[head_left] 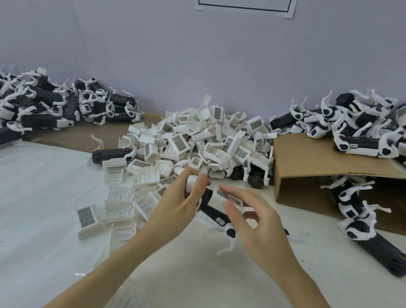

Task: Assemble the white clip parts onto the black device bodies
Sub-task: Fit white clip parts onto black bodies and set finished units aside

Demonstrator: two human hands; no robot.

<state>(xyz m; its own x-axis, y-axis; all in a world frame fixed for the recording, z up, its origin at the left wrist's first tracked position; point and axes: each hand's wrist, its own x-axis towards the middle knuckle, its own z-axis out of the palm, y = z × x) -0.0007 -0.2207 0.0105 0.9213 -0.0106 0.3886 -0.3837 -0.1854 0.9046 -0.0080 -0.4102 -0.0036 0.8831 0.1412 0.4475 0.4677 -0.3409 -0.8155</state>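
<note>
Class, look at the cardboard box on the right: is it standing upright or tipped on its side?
Tipped on its side. The cardboard box has its opening facing the camera, and black-and-white devices spill from it onto the table.

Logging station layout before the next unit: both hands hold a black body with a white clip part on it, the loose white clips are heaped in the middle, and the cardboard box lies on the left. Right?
Not quite. The head view shows the cardboard box lying on the right, not the left. The rest stands: left hand and right hand hold a black body with a white clip part on it, and the loose white clips are heaped in the middle.
</note>
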